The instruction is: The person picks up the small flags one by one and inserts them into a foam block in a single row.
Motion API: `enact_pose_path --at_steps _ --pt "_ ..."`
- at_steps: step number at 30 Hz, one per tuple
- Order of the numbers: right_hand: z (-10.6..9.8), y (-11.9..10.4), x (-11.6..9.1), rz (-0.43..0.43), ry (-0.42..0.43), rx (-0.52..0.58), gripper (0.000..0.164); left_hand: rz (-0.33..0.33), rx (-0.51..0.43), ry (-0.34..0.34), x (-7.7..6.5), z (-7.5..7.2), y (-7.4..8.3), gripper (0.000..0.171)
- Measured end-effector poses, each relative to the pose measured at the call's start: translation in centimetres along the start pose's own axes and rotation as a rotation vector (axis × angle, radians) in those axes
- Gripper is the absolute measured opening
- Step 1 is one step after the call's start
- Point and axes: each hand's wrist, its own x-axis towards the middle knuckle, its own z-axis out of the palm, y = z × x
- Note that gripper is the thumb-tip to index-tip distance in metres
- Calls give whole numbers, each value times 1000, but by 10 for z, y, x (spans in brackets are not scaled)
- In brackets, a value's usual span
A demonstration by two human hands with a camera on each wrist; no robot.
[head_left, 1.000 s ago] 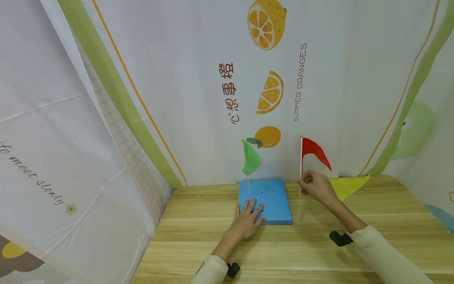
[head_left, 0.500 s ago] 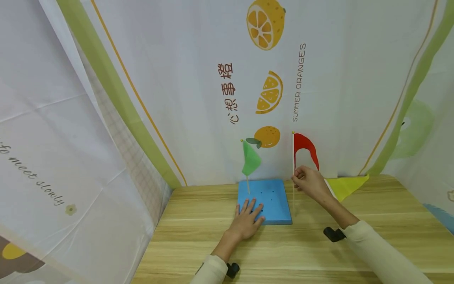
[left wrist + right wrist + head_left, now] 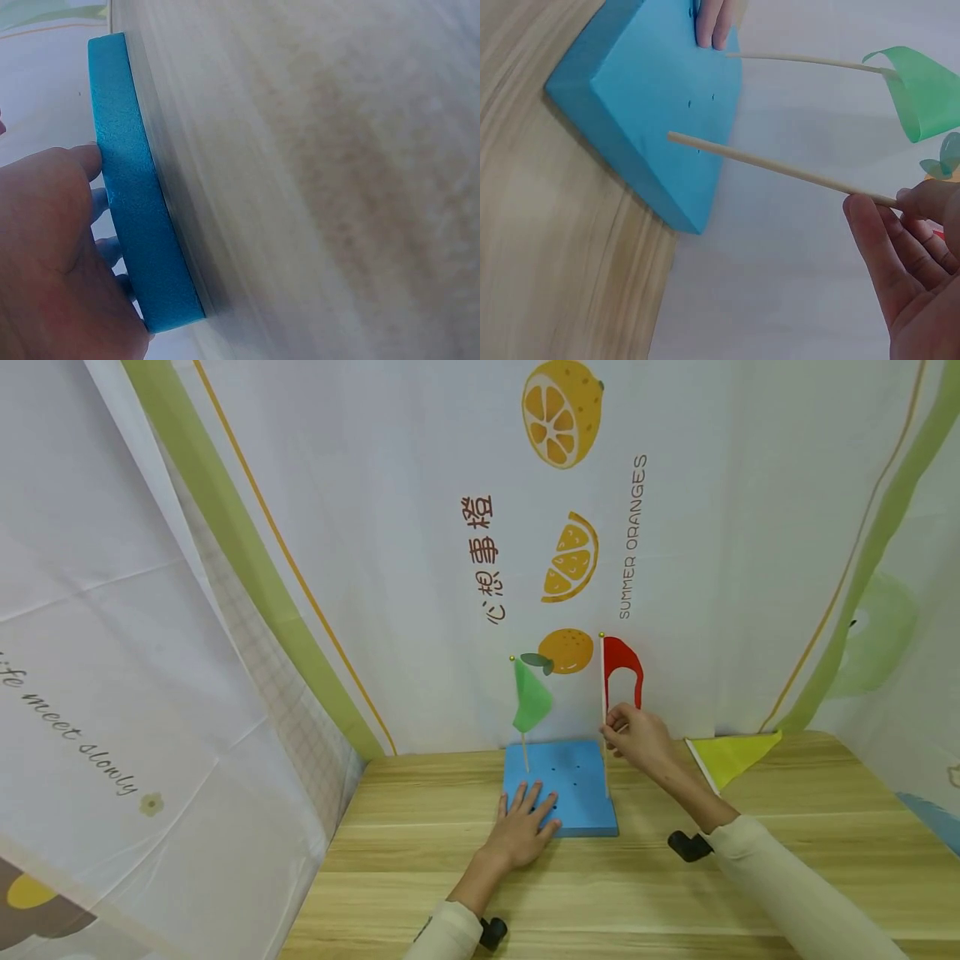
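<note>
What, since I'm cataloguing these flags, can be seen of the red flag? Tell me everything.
The red flag looks like thin cloth, curving down from a slim, pale, apparently wooden stick topped by a gold bead. The right hand pinches the stick, nearly upright, and hides part of it. The stick's lower end is over the blue board, in no hole; whether it touches is unclear.

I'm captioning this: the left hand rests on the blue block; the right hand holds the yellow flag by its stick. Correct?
The colour is wrong: the head view shows the right hand holding the red flag by its stick. The left hand rests on the blue block.
</note>
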Motion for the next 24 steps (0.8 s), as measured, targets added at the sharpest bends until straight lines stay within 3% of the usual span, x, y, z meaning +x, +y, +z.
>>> enact_pose_path --at_steps 17,24 --pt "9 -13 12 7 -32 -54 14 -19 18 -27 0 -2 1 59" --pt "14 -18 19 -31 -34 -69 15 -16 24 -22 3 4 -3 59"
